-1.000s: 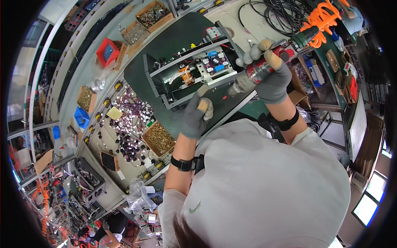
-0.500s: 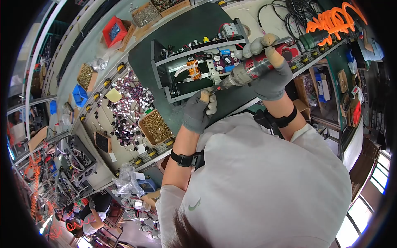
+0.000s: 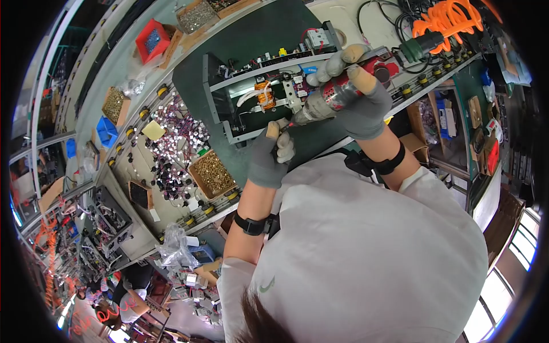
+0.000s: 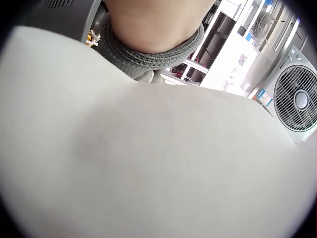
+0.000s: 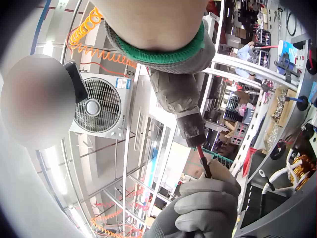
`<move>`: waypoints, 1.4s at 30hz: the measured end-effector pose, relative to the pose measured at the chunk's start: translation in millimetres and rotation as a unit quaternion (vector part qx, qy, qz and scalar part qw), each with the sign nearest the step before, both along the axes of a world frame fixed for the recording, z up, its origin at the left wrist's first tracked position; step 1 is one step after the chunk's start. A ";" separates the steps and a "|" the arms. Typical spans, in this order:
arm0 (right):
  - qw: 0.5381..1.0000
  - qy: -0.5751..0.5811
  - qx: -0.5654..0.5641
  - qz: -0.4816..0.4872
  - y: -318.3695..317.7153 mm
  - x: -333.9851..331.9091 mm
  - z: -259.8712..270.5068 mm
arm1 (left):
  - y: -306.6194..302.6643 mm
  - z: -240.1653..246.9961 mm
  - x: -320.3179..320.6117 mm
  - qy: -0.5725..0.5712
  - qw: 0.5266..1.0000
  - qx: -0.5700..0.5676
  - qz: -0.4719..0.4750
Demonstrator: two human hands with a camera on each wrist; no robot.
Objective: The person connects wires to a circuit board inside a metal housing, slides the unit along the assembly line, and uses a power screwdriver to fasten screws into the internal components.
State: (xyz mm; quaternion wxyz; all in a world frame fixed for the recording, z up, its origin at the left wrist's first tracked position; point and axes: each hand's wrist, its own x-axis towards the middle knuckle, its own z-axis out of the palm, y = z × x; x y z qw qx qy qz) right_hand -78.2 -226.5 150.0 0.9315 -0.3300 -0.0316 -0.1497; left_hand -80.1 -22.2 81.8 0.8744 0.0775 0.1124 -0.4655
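Note:
My right hand (image 3: 363, 103), in a grey glove with pale fingertips, grips a red-and-grey power screwdriver (image 3: 323, 103) fed by an orange coiled hose (image 3: 446, 22). Its nose slants down toward my left hand (image 3: 270, 151), also gloved. In the right wrist view, the left hand's (image 5: 205, 203) thumb and curled fingers pinch the dark end of the screwdriver bit (image 5: 202, 157). That tip sits right at the near edge of an open metal chassis (image 3: 251, 136) holding circuit boards and a copper coil (image 3: 265, 96). A shirt fills most of the left wrist view, hiding the left fingers there.
A box of brass-coloured screws (image 3: 213, 174) and a heap of wired connectors (image 3: 177, 134) lie left of the green work mat (image 3: 191, 74). Beyond them stand a red bin (image 3: 151, 41) and a blue bin (image 3: 107, 131). Black cables (image 3: 372, 14) lie at the back right.
The screwdriver has come left and its bit now meets my left fingers. My left index finger, earlier stretched along the chassis edge, has bent into a pinch. The head view has shifted a little.

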 end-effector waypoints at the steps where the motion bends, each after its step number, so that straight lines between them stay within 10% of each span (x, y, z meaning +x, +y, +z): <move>1: 1.000 -0.001 -0.005 -0.006 -1.4 0.2 0.4 | -1.5 4.3 -0.6 -0.036 0.995 0.088 0.006; 14: 0.998 0.039 0.044 -0.031 -4.0 6.9 4.5 | -13.4 0.8 4.8 -0.305 0.910 0.279 0.031; 21: 0.997 0.035 0.064 -0.037 -15.6 11.3 8.5 | -4.6 15.6 12.7 -0.109 0.960 0.253 -0.052; 23: 0.990 0.083 0.071 -0.087 -24.4 8.7 10.6 | 23.2 -4.0 20.2 -0.287 0.817 0.477 -0.151; 24: 0.993 0.053 0.061 -0.089 -31.5 10.3 5.4 | 14.4 -4.3 20.4 -0.465 0.710 0.528 -0.034; 25: 0.993 0.057 0.061 -0.088 -36.6 11.0 3.0 | 11.8 -0.4 23.5 -0.461 0.712 0.528 -0.035; 27: 0.988 0.076 0.014 -0.134 -43.0 13.4 1.8 | 6.9 12.8 36.0 -0.574 0.410 0.702 -0.104; 28: 0.985 0.081 0.034 -0.148 -43.5 14.3 1.9 | 4.5 2.0 45.5 -0.669 0.335 0.662 -0.036; 33: 0.983 0.092 0.021 -0.159 -43.2 16.6 -2.4 | -4.4 -21.2 84.7 -0.802 0.251 0.527 -0.125; 36: 0.984 0.099 -0.012 -0.150 -41.9 17.0 -12.4 | -12.0 -28.9 95.6 -0.916 0.099 0.386 -0.050; 42: 0.981 0.115 -0.039 -0.153 -30.5 29.2 -37.7 | -18.0 -37.9 96.7 -0.933 0.033 0.357 0.001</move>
